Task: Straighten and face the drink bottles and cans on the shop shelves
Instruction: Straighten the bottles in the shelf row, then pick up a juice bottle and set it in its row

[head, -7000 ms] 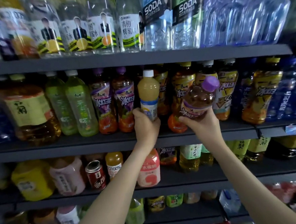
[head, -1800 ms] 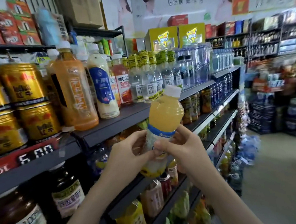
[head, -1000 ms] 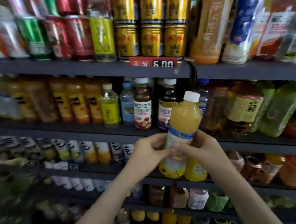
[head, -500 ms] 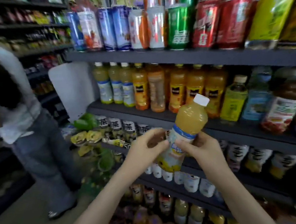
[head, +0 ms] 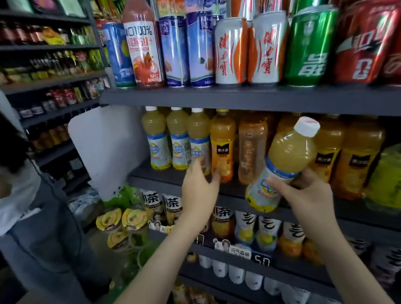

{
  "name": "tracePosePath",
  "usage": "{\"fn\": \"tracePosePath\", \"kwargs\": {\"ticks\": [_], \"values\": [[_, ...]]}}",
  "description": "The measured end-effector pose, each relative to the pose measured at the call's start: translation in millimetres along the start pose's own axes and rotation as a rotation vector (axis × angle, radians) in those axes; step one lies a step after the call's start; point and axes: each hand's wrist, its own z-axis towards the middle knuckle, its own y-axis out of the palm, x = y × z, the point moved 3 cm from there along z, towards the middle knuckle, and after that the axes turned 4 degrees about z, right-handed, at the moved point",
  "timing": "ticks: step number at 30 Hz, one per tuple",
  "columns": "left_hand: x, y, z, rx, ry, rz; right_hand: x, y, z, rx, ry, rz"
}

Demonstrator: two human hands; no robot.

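Observation:
My right hand (head: 304, 196) grips a yellow juice bottle (head: 288, 160) with a white cap and a blue-and-white label, tilted to the right in front of the middle shelf (head: 153, 176). Three matching bottles (head: 178, 141) stand at the left end of that shelf. My left hand (head: 197, 190) reaches to the foot of the third one, fingers blurred against it, thumb by the orange juice bottle (head: 222, 145) beside it. More orange bottles (head: 358, 152) fill the shelf to the right.
Tall cans (head: 230, 52) and a pink bottle (head: 143, 46) line the shelf above. Small tea and juice bottles (head: 247, 229) fill the lower shelves. A person in grey and white (head: 33, 223) stands close on the left. A white end panel (head: 109, 146) closes the shelf's left side.
My left hand has let go of the yellow bottle and reached to the shelf bottles. My right hand alone now holds the bottle, more tilted. The view has come closer to the shelf.

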Motion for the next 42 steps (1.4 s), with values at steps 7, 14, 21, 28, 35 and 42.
{"fn": "tracePosePath", "kwargs": {"ticks": [7,14,21,28,35,42], "values": [[9,28,51,-0.006,0.165,0.089,10,15,10,0.133,-0.043,-0.080],[20,33,79,0.010,0.269,0.148,11,26,-4,0.269,-0.050,-0.115],[16,30,76,0.046,0.292,0.014,4,40,-15,0.319,-0.042,-0.176],[-28,-10,48,-0.112,0.234,-0.520,8,60,-25,0.354,-0.028,-0.228],[-60,-71,58,-0.143,0.204,-0.630,12,108,4,0.279,-0.034,-0.322],[-80,-97,70,-0.190,0.112,-0.650,23,154,47,0.311,-0.034,-0.519]]}}
